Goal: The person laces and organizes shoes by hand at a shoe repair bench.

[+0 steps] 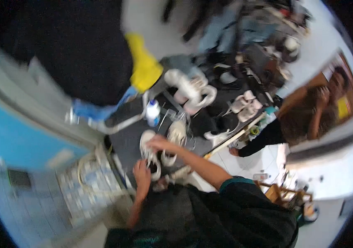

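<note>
A pale cream sneaker lies on the dark tabletop with its opening toward me. My left hand is at its left side near the heel, fingers curled against the edge. Across from the right reaches my right hand, its fingers drawn together over the lace area of the same shoe. Blur hides whether a lace is between those fingers. A matching sneaker stands just to the right. Beyond the pair is a white bottle with a blue cap.
White shoes are piled farther back. A pink pair sits at the table's right, near its pale edge. A yellow object and blue cloth hang at the far left. Another person is at the right.
</note>
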### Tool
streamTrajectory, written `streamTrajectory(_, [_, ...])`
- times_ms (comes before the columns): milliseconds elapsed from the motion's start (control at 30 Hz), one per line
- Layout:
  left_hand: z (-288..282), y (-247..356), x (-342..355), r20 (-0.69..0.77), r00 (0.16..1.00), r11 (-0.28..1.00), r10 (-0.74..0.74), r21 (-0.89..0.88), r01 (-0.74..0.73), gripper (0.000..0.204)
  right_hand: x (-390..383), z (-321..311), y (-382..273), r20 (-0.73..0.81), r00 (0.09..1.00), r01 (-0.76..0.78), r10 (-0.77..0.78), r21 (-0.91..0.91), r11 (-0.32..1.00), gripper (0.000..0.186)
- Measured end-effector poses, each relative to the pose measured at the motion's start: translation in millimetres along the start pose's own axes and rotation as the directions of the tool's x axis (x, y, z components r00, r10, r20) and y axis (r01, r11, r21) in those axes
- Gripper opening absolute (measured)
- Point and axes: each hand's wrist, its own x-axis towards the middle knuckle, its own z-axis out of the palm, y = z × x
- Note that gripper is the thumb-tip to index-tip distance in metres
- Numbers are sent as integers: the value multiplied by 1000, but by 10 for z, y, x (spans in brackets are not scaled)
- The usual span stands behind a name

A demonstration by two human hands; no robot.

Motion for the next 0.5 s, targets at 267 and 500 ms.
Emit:
streamTrajectory(267, [139, -160, 16, -41, 995, 995, -86, 52, 89, 45, -294, -115, -763, 216, 962, -170, 165, 4, 985, 17])
streamTrajectory(500, [111, -173, -94, -157, 986, 998, -60, 19, 64, 42, -378, -101, -852, 62, 997, -66, 52, 252, 965, 17])
